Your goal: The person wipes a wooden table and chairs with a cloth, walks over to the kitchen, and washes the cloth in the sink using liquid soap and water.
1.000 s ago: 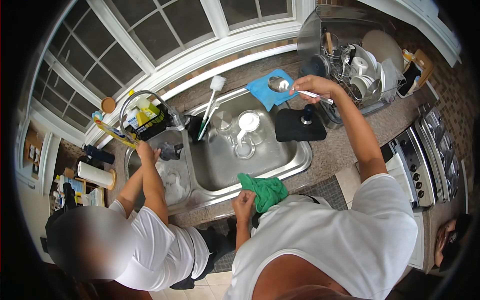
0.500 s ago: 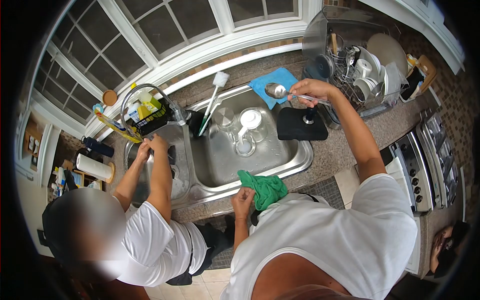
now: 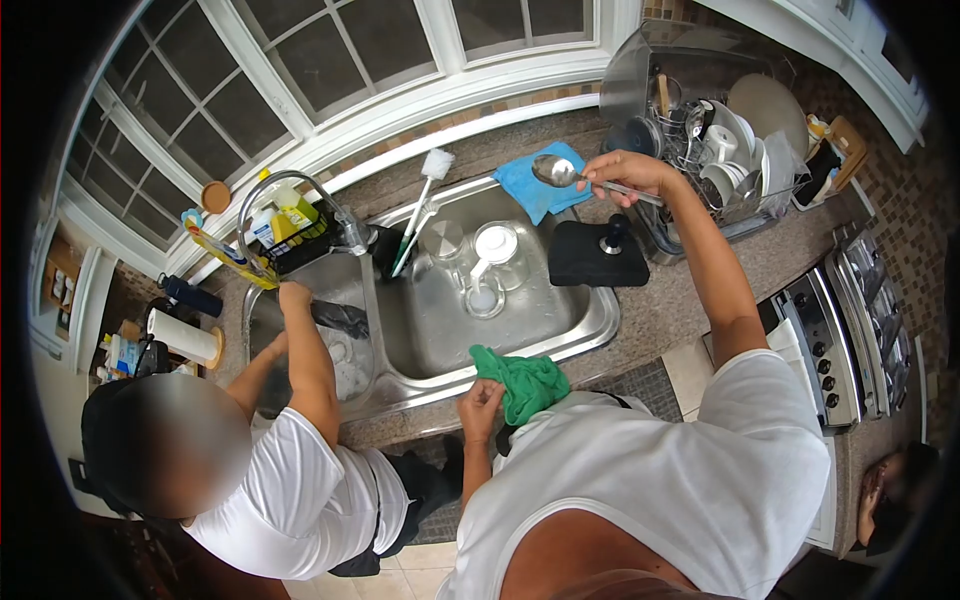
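My right hand (image 3: 632, 176) is closed around the handle of a large metal spoon (image 3: 556, 171), its bowl pointing left above a blue cloth (image 3: 535, 187). Pinched in my left hand (image 3: 481, 402) is a green cloth (image 3: 523, 383), bunched up close to my body at the sink's front edge. Below and right of the spoon, a black slab with a knob (image 3: 598, 254) sits over the sink's right rim. Inside the large sink basin (image 3: 430, 335) are a glass pitcher with a white lid (image 3: 495, 243) and other clear ware.
A dish rack (image 3: 690, 235) full of plates, cups and utensils stands to the right. At the left basin (image 3: 365, 375), a co-worker (image 3: 300, 490) has both hands low inside it. A white brush (image 3: 437, 165) leans by the faucet (image 3: 350, 228). The stove (image 3: 815, 340) is far right.
The co-worker's hands have moved down into the left basin, where a dark item and suds now show. My hands still hold the spoon and green cloth, almost unmoved.
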A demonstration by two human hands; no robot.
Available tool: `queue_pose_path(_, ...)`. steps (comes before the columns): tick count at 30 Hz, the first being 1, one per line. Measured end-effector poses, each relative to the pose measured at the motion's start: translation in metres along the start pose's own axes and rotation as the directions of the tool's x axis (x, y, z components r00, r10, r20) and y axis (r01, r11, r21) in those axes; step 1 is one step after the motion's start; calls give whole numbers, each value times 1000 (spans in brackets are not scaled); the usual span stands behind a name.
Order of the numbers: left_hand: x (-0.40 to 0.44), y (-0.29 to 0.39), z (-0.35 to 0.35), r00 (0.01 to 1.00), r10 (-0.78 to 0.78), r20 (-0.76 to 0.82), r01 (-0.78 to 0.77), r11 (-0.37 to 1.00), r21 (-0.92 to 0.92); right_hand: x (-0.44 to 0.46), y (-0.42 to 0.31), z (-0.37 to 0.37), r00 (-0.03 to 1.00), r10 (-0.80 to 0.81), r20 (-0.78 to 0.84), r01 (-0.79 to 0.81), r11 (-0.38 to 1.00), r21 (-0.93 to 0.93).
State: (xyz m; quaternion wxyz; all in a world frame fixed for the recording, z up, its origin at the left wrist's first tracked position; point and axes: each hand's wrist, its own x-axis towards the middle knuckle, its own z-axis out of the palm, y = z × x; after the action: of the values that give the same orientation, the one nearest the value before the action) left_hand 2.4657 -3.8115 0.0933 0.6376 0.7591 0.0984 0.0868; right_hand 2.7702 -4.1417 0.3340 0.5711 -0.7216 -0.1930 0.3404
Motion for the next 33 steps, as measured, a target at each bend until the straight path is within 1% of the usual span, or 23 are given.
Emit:
queue_pose_path(1,0,0,0,1000,2,0,-2,1000,-12,-2,-1,0,1000,3,-7,-3,1000,2)
queue_pose_path(4,-1,7,0,1000,21,-4,-21,999,30,-3,8,-4,1000,-2,8,2,999,33)
queue_pose_path(7,0,1,-1,1000,-19,3,19,999,27,-5,20,-4,1000,10,19,-12,996,85)
queue_pose_path(10,1,-5,-1,1000,-17,5,17,998,54,-9,30,1,1000,-3,15,2,997,82)
queue_pose_path(16,1,-5,-1,999,-38,5,38,999,-10,-16,50,12,1000,20,-13,-17,983,183)
queue_pose_path(19,1,-4,-1,1000,-20,14,20,1000,16,-19,56,15,999,25,-20,-21,982,187)
queue_pose_path(22,1,-1,0,1000,-5,25,5,1000,-1,-21,60,18,1000,26,-13,-22,978,206)
queue_pose_path(28,1,-4,-1,999,-29,19,30,999,-18,-23,67,20,999,34,-20,-29,972,233)
queue_pose_path(33,2,-4,-2,1000,-23,12,23,999,29,-23,70,20,999,47,-26,-40,969,245)
